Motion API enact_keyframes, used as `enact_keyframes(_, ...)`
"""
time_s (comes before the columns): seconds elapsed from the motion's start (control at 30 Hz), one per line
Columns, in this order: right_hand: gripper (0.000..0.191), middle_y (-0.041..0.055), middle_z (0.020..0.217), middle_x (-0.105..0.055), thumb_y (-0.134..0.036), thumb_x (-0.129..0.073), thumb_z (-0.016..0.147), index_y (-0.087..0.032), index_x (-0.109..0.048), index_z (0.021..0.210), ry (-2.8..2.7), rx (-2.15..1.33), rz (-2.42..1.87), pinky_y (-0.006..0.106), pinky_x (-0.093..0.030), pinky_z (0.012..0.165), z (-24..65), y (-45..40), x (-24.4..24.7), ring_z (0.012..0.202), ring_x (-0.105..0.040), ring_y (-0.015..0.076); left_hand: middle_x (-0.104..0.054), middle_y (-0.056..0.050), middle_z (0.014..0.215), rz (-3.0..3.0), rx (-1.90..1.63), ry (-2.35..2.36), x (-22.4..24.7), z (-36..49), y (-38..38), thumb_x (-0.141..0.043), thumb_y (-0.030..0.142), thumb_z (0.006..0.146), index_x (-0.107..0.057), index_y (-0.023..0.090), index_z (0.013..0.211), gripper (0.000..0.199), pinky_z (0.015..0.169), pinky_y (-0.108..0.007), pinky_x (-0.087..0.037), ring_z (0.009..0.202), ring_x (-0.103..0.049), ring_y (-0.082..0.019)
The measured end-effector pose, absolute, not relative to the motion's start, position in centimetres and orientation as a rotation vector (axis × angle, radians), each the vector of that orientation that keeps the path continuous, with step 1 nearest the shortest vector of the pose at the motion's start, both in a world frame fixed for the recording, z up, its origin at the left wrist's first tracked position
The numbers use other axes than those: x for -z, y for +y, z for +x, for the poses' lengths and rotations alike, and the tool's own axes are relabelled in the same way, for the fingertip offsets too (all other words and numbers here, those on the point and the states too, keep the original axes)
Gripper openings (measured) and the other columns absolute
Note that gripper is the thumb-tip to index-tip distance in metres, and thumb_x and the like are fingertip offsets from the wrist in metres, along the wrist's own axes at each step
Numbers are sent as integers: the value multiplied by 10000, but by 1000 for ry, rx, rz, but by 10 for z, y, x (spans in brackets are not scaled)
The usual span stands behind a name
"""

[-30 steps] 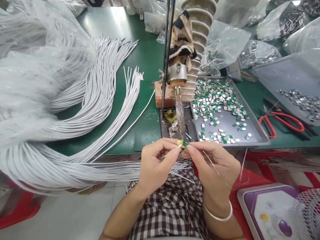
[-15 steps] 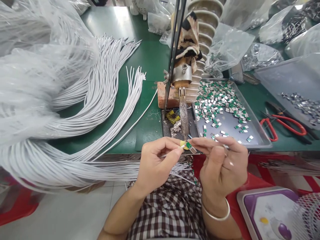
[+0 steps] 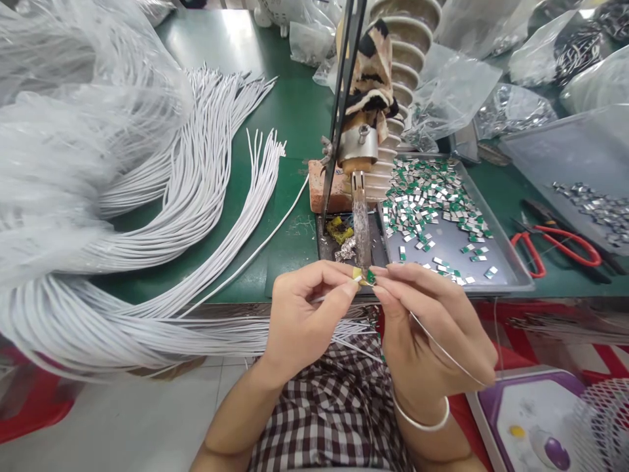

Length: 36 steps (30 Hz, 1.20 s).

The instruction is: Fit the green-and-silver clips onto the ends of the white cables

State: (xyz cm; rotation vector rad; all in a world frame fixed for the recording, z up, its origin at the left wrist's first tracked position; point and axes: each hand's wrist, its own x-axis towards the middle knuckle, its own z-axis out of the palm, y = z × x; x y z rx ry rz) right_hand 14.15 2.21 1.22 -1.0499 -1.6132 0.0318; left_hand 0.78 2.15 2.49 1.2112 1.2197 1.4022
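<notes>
A white cable [image 3: 319,299] is pinched between the thumb and forefinger of my left hand [image 3: 304,324], its tip pointing right. My right hand [image 3: 437,331] is closed on a thin strand of solder wire [image 3: 442,349], which trails across the palm side toward the wrist. At the right fingertips sits a small green circuit board [image 3: 370,276], partly hidden. The cable tip and board meet just below the tip of a fixed soldering iron [image 3: 361,219]. A yellow piece [image 3: 357,272] shows behind the cable tip.
Loose boards fill a metal tray [image 3: 511,278] on the right. Red-handled pliers [image 3: 538,252] lie beyond it. A brick [image 3: 324,187] stands behind a dark solder tray [image 3: 327,252]. White cable bundles [image 3: 196,236] cover the left side. A ribbed hose [image 3: 410,39] rises behind the iron.
My right hand has turned, and the solder wire now shows running from its fingertips. The board has moved slightly up and left, under the iron tip. My left hand has barely moved.
</notes>
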Motion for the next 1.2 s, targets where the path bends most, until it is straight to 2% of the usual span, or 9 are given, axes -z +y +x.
enact_keyframes(0.17, 224, 48, 969, -715, -70, -545, 905, -219, -676, 1011, -1557, -239, -975, 350, -598, 793, 141, 19, -13, 913, -704, 186, -783, 26, 818, 1205, -1375, 1204, -21, 7, 16, -625, 66, 827, -676, 188, 679, 198, 608, -188, -518, 677, -673, -99)
enact_keyframes(0.27, 235, 18, 767, -652, -119, -429, 970, -208, -644, 933, -1538, -399, -1004, 307, -557, 678, 146, 18, -13, 738, -656, 147, -767, 21, 811, 1226, -1383, 1239, -19, 6, 16, -623, 67, 832, -660, 185, 669, 204, 610, -182, -510, 666, -655, -90)
enact_keyframes(0.37, 163, -24, 654, -588, -148, -523, 952, -203, -635, 846, -1586, -505, -1177, 246, -486, 573, 150, 19, -14, 578, -564, 94, -733, -21, 887, 1335, -1345, 1262, -17, 5, 17, -653, 100, 828, -683, 180, 721, 137, 573, -164, -482, 763, -660, -111)
enact_keyframes(0.43, 115, -31, 661, -608, -154, -591, 920, -203, -636, 827, -1612, -499, -1255, 228, -468, 564, 150, 21, -14, 569, -554, 81, -697, -46, 913, 1413, -1278, 1284, -17, 3, 18, -670, 120, 820, -693, 168, 736, 100, 523, -156, -445, 772, -641, -116)
enact_keyframes(0.57, 123, -38, 682, -635, -163, -610, 910, -201, -639, 796, -1626, -543, -1281, 207, -448, 559, 149, 25, -13, 579, -554, 69, -663, -22, 826, 1409, -1183, 1246, -19, 1, 21, -631, 123, 847, -667, 160, 714, 143, 580, -162, -467, 702, -601, -93)
enact_keyframes(0.67, 165, -46, 655, -615, -185, -598, 923, -196, -639, 764, -1609, -613, -1302, 198, -438, 554, 148, 25, -12, 570, -540, 61, -649, -17, 843, 1443, -1190, 1267, -20, 1, 23, -642, 117, 834, -666, 158, 713, 130, 553, -152, -435, 696, -584, -84)
enact_keyframes(0.9, 172, -55, 704, -648, -172, -566, 945, -203, -661, 805, -1577, -624, -1245, 176, -468, 616, 149, 26, -10, 629, -586, 49, -702, 1, 811, 1349, -1165, 1210, -17, 0, 23, -630, 113, 844, -665, 163, 714, 143, 628, -151, -468, 724, -615, -88)
enact_keyframes(1.07, 203, -56, 687, -662, -156, -585, 927, -202, -678, 752, -1603, -673, -1234, 177, -497, 616, 149, 27, -8, 616, -603, 53, -706, 12, 788, 1355, -1177, 1203, -15, 1, 22, -618, 94, 847, -652, 160, 680, 183, 645, -158, -461, 709, -615, -81)
enact_keyframes(1.2, 171, -56, 805, -737, -113, -613, 909, -235, -709, 979, -1438, -614, -1172, 181, -576, 632, 145, 25, 0, 644, -680, 66, -693, 21, 775, 1313, -1249, 1174, -14, 3, 22, -605, 85, 851, -642, 163, 675, 196, 679, -164, -469, 717, -613, -80)
